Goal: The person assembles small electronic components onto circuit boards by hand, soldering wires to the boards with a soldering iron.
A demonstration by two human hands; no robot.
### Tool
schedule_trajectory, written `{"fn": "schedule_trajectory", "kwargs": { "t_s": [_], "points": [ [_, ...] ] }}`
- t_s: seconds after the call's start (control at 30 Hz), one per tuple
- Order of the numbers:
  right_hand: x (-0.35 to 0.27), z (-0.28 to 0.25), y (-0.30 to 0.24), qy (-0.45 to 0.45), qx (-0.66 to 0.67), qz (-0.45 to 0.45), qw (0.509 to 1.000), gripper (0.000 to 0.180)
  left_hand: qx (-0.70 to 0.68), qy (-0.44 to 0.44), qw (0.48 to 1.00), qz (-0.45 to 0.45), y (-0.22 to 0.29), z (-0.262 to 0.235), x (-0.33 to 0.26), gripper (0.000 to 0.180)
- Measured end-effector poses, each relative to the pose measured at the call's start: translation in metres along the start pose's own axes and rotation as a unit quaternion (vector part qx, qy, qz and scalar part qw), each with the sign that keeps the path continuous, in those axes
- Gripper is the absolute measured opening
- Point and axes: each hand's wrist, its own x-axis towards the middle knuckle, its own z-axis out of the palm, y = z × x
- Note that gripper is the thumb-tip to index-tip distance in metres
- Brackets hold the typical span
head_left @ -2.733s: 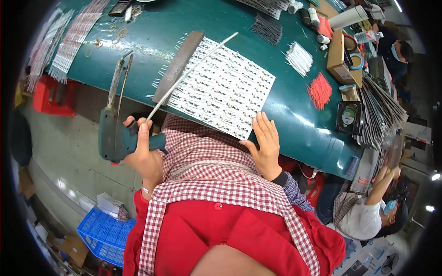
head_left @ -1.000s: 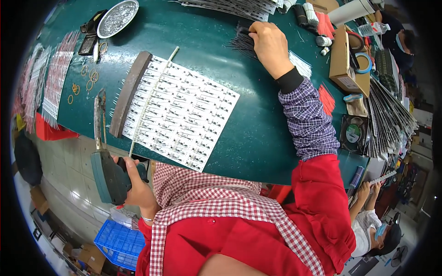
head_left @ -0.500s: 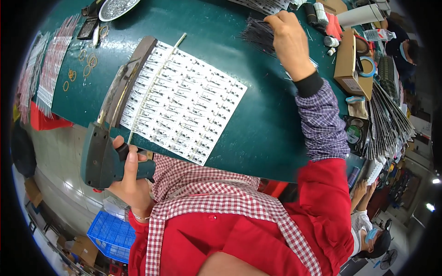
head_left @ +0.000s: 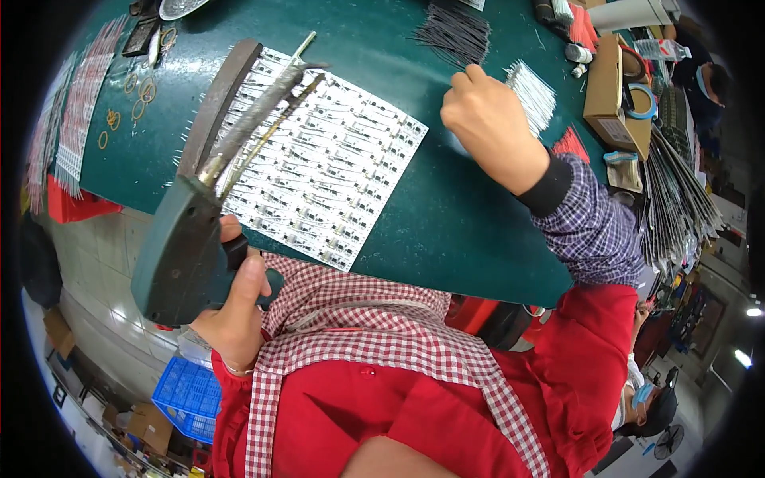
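My left hand [head_left: 239, 315] is wrapped round the grip of a dark green soldering gun [head_left: 177, 253], thumb and finger at its trigger. The gun's metal tip and thin feed tube reach over a white sheet of small circuit boards [head_left: 351, 159] with short wires on it. A dark bar [head_left: 217, 115] lies along the sheet's left edge. To the right of the sheet is my right hand [head_left: 490, 119], its fingers pinched together; what they hold, if anything, is hidden. Beyond it lie black wires [head_left: 453, 33], and beside it white wires [head_left: 531, 97] and red wires [head_left: 570, 145].
On the green table [head_left: 446, 247], rubber bands [head_left: 145, 89] and a metal dish [head_left: 182, 6] are at the far left. Wired strips [head_left: 89, 95] lie along the left edge. A cardboard box [head_left: 615, 99] with tape rolls stands at right. Other people are beyond.
My right hand has drawn back from the black wires toward the sheet, uncovering the white and red wires. The soldering gun has swung right, its tip now over the sheet.
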Motion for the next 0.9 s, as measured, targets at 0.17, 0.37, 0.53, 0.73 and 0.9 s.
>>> {"fn": "schedule_trajectory", "kwargs": {
  "t_s": [0.17, 0.37, 0.53, 0.73, 0.9],
  "points": [
    [-0.022, -0.005, -0.013, 0.069, 0.156, 0.091, 0.981, 0.015, -0.014, -0.08, 0.996, -0.045, -0.008, -0.01, -0.001, 0.049],
    [-0.04, 0.009, -0.055, 0.189, 0.348, 0.201, 0.896, 0.029, 0.108, -0.173, 0.979, -0.032, -0.024, 0.008, 0.001, 0.042],
    [-0.039, 0.011, -0.059, 0.19, 0.332, 0.203, 0.901, 0.032, 0.184, -0.215, 0.958, -0.039, -0.016, 0.022, 0.006, 0.033],
    [-0.038, 0.01, -0.059, 0.18, 0.318, 0.203, 0.908, 0.034, 0.33, -0.258, 0.884, 0.206, -0.03, 0.027, 0.01, 0.022],
    [-0.037, 0.014, -0.059, 0.184, 0.3, 0.19, 0.917, 0.029, 0.312, -0.27, 0.894, 0.176, -0.029, 0.031, 0.012, 0.02]
  ]
}}
